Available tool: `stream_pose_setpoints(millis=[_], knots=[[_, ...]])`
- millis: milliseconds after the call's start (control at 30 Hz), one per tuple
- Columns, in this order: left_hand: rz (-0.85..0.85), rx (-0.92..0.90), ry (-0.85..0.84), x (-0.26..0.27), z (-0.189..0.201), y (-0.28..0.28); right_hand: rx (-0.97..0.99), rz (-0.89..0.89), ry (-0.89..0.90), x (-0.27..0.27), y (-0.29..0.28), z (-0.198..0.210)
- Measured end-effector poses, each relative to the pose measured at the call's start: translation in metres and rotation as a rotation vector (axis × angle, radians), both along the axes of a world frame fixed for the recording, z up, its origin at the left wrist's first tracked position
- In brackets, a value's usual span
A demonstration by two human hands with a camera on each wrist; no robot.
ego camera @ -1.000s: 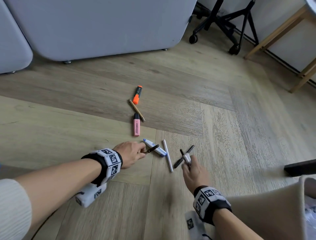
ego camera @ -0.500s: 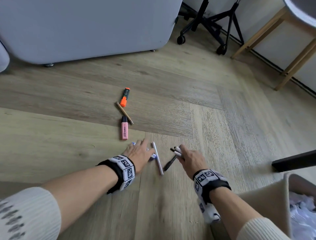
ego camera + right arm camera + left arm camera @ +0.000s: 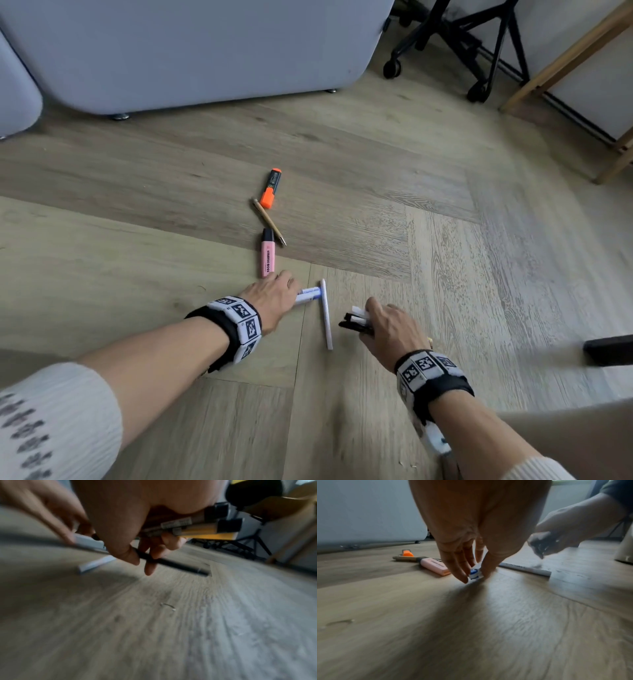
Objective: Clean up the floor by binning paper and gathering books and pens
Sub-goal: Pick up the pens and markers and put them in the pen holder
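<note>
My left hand (image 3: 274, 298) pinches the blue-and-white marker (image 3: 308, 294) lying on the floor; the left wrist view shows its fingertips (image 3: 462, 577) and thumb either side of the marker's end (image 3: 475, 574). My right hand (image 3: 387, 329) grips a bundle of pens (image 3: 356, 320), and the right wrist view shows it also pinching a black pen (image 3: 171, 563) just above the floor. A thin white pen (image 3: 326, 315) lies between the hands. Farther off lie a pink highlighter (image 3: 267, 257), a tan pen (image 3: 269, 221) and an orange highlighter (image 3: 270, 188).
A grey sofa (image 3: 188, 51) stands along the back. An office chair base (image 3: 455, 48) and a wooden table leg (image 3: 561, 58) are at the back right. A dark object (image 3: 609, 349) sits at the right edge, and a beige bin rim (image 3: 565, 442) near my right forearm.
My left hand dropped onto the blue-and-white marker, whose free end now points right at the white pen. My right hand has gathered the black pen off the floor into its bundle.
</note>
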State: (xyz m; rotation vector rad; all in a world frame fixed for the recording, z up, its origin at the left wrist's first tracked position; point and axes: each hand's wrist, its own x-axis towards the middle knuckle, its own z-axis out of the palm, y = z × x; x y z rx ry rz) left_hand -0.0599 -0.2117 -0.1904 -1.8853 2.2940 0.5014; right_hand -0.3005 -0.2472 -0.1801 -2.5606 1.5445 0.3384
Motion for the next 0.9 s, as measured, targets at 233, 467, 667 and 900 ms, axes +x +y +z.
stream_pose_setpoints(millis=[233,467,667,900], knots=[[0.277,0.041,0.049,0.036,0.009,0.0,0.109,-0.188,-0.183,0.043,0.002,-0.022],[0.507,0.016,0.117,0.06,0.008,-0.008,0.283,-0.201,-0.244,0.063,0.022,-0.033],[0.764,-0.062,0.294,0.034,0.012,-0.03,0.226,-0.31,-0.548,0.053,0.01,0.015],[0.835,0.055,0.31,0.023,0.002,-0.042,0.308,-0.473,-0.83,0.052,-0.023,0.07]])
